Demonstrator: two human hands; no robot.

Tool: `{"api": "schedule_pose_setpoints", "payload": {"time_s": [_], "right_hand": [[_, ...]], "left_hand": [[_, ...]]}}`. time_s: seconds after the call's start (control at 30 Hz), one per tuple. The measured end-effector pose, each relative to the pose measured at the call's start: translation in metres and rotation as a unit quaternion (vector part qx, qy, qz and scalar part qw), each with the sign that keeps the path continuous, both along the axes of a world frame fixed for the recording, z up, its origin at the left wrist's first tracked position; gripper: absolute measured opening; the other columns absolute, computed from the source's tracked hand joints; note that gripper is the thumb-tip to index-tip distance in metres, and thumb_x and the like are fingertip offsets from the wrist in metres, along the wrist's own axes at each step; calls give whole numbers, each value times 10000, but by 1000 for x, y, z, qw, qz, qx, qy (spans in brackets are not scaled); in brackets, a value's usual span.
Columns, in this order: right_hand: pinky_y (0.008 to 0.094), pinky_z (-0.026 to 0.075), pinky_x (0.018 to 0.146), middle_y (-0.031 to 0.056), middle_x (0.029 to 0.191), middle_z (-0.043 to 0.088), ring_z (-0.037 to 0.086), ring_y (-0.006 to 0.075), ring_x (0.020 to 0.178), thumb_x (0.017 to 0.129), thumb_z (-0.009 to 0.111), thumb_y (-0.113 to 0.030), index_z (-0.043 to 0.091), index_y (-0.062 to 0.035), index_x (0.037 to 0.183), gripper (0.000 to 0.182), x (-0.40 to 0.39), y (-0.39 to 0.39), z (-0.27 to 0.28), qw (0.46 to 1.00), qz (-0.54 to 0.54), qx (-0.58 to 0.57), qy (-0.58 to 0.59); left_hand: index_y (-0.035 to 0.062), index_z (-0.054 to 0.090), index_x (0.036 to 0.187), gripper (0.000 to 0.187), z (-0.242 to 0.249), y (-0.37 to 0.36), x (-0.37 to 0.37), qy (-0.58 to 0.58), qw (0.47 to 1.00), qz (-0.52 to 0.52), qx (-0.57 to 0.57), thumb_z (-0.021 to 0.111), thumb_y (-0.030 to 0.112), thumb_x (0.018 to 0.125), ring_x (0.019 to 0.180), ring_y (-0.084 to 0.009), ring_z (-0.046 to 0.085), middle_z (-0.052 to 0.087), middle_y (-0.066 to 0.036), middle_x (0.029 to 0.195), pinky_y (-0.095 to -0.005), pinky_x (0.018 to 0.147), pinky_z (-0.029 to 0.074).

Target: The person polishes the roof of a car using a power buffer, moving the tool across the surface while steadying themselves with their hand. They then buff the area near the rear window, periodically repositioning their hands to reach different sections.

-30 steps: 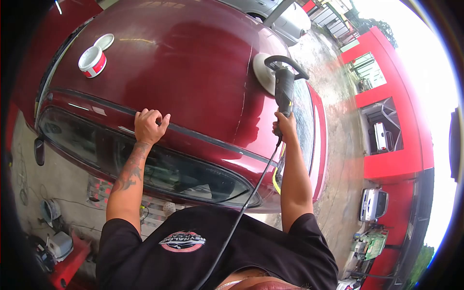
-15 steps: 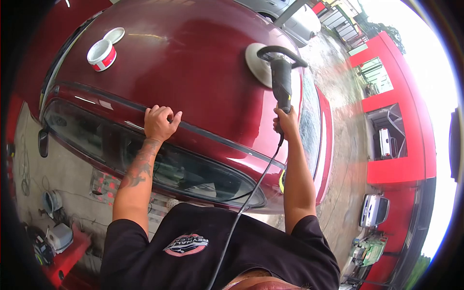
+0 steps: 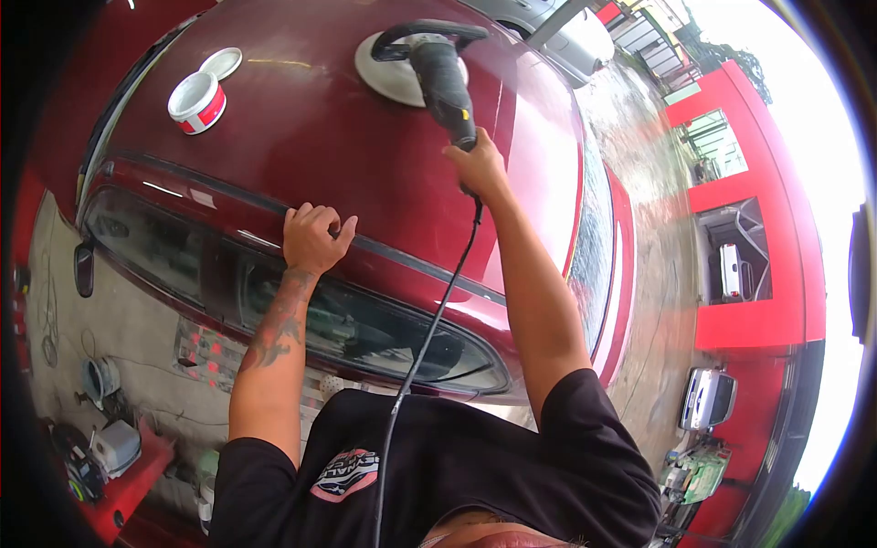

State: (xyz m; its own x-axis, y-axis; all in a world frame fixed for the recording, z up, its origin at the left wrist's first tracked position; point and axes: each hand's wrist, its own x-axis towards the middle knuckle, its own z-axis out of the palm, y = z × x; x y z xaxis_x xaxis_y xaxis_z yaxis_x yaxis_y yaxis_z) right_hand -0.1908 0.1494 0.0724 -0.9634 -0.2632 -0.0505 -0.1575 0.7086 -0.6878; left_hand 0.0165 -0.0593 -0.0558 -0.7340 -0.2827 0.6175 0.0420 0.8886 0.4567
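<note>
The polisher (image 3: pixel 429 64) hides part of its pad (image 3: pixel 388 78); tub (image 3: pixel 196 102) label unreadable.

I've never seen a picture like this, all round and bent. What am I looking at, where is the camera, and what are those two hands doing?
The camera sits on a person's head and looks down, so you see their own arms; the wide lens bends everything. They lean over a dark red car roof. The right hand grips the handle of a corded polishing machine, whose round white pad lies flat on the paint. The left hand rests on the roof's edge above the side window. An open red-and-white tub and its lid sit on the roof.
</note>
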Motion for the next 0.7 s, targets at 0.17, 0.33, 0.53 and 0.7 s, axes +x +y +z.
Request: {"api": "schedule_pose_setpoints", "payload": {"time_s": [0.17, 0.33, 0.53, 0.7], "right_hand": [[414, 540, 545, 153, 795, 668, 682, 246, 608, 844, 788, -275, 585, 3, 1142, 456, -6, -8, 0, 1000, 5, 9, -5], [445, 586, 659, 228, 920, 727, 743, 318, 724, 833, 772, -265, 572, 23, 1218, 521, 1, 7, 11, 999, -27, 21, -6], [436, 586, 617, 210, 895, 722, 729, 293, 673, 829, 773, -262, 568, 27, 1242, 544, -2, 42, 9, 996, -73, -2, -40], [404, 566, 547, 166, 823, 683, 687, 256, 612, 849, 767, -232, 534, 20, 1272, 545, -21, 77, -17, 993, -109, -30, -35]], "left_hand": [[143, 538, 639, 394, -1, -1, -1, 7, 1000, 0, 0, 755, 346, 897, 650, -223, 514, 532, 16, 624, -400, 658, 380], [151, 536, 634, 400, 0, -1, -1, -3, 1000, 5, -4, 767, 359, 885, 672, -228, 533, 555, 20, 636, -405, 670, 384], [154, 544, 636, 395, 0, 0, 0, -12, 1000, 8, -7, 768, 367, 882, 686, -232, 547, 576, 21, 650, -406, 679, 390], [152, 539, 635, 402, -2, -2, -1, -16, 1000, 9, -9, 761, 373, 888, 689, -232, 548, 572, 20, 649, -408, 679, 392]]}}
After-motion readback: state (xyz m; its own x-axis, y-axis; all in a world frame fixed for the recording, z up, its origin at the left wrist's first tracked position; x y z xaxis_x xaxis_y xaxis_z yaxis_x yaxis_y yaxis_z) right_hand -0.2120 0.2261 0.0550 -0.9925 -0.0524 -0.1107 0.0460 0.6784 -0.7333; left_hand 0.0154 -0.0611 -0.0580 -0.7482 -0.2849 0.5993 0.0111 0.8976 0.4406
